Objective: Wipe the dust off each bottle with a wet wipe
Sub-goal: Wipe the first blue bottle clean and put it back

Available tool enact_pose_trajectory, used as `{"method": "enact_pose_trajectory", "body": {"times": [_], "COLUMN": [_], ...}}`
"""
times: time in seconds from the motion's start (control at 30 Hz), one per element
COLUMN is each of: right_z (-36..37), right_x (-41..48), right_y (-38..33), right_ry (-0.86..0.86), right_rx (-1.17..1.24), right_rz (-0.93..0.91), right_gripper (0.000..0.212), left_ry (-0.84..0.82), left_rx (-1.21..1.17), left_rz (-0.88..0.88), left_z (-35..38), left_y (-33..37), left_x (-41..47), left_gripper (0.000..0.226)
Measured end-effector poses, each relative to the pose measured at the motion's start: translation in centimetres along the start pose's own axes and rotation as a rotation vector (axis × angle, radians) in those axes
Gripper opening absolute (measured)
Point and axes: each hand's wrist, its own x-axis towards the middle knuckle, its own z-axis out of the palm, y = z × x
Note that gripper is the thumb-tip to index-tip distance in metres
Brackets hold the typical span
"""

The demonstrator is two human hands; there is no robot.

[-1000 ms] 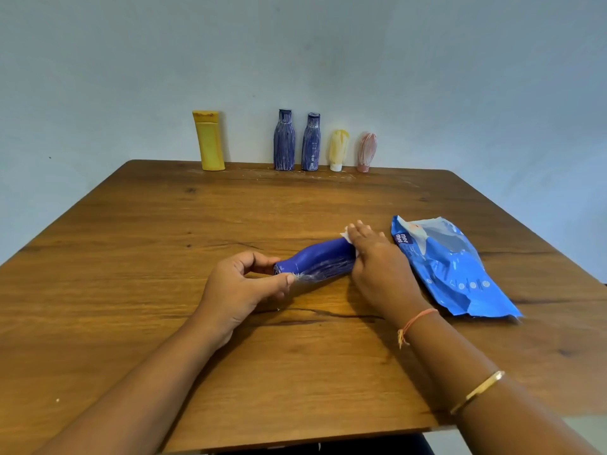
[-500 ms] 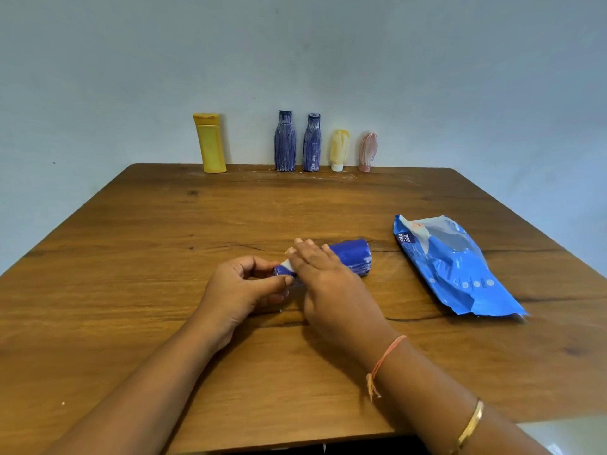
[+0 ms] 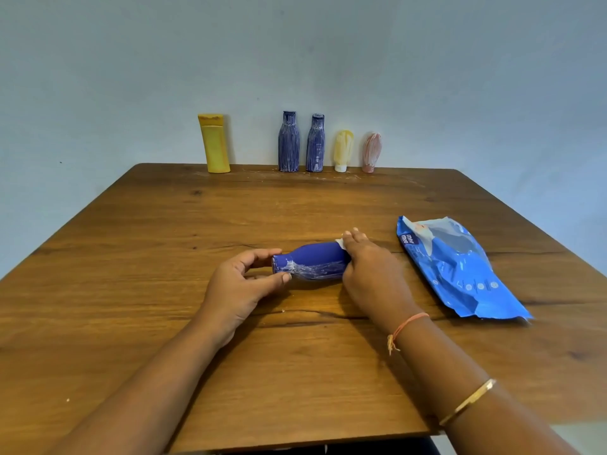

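blue bottle (image 3: 312, 262): on its side mid-surface (image 3: 164, 257), cap end left, white streaks along its near side
wet wipe (image 3: 340, 243): white corner at the bottle's base
right hand (image 3: 371, 274): curled over the base, wipe beneath
left hand (image 3: 239, 287): pinches the cap end
wipes pack (image 3: 460, 270): right of both hands
far edge: yellow bottle (image 3: 215, 144), two streaked blue bottles (image 3: 289, 142), yellow tube (image 3: 342, 149), pink tube (image 3: 371, 152)

Passable left on the table (image 3: 124, 290); wipes pack (image 3: 460, 274) right, bottles (image 3: 288, 142) far edge.
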Motion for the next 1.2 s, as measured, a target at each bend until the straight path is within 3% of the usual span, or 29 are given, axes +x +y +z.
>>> {"method": "enact_pose_trajectory", "body": {"times": [0.3, 0.4, 0.57, 0.67, 0.77, 0.97, 1.07, 1.2], "right_z": [2.6, 2.3, -0.1, -0.3, 0.6, 2.9, 2.8, 1.1], "right_x": [-2.7, -2.3, -0.6, -0.5, -1.3, -3.3, -2.8, -1.7], "right_y": [-6.5, -4.5, 0.2, 0.6, -1.6, -6.7, -5.4, -2.2], "right_ry": [-0.094, -0.074, -0.103, -0.092, -0.083, -0.103, -0.099, -0.105], "right_rx": [-0.078, -0.127, -0.077, -0.059, -0.052, -0.119, -0.131, -0.123], "right_rz": [-0.358, -0.318, -0.03, 0.036, -0.02, -0.353, -0.334, -0.154], "right_gripper": [0.06, 0.061, 0.062, 0.061, 0.063, 0.062, 0.063, 0.063], "left_ry": [0.0, -0.006, -0.01, -0.009, -0.012, -0.025, -0.033, -0.018], "left_rx": [-0.095, -0.102, -0.111, -0.132, -0.122, -0.093, -0.113, -0.112], "left_rz": [-0.034, -0.04, -0.058, -0.074, -0.092, -0.046, -0.054, -0.069], "left_z": [0.1, 0.0, -0.1, 0.0, -0.1, -0.1, -0.2, -0.2], "left_y": [-0.2, -0.2, 0.1, 0.3, 0.2, -0.3, -0.4, -0.2], "left_x": [0.0, 0.1, 0.1, 0.1, 0.3, 0.1, 0.2, 0.3], "left_gripper": [0.027, 0.031, 0.033, 0.033, 0.032, 0.021, 0.026, 0.033]}}
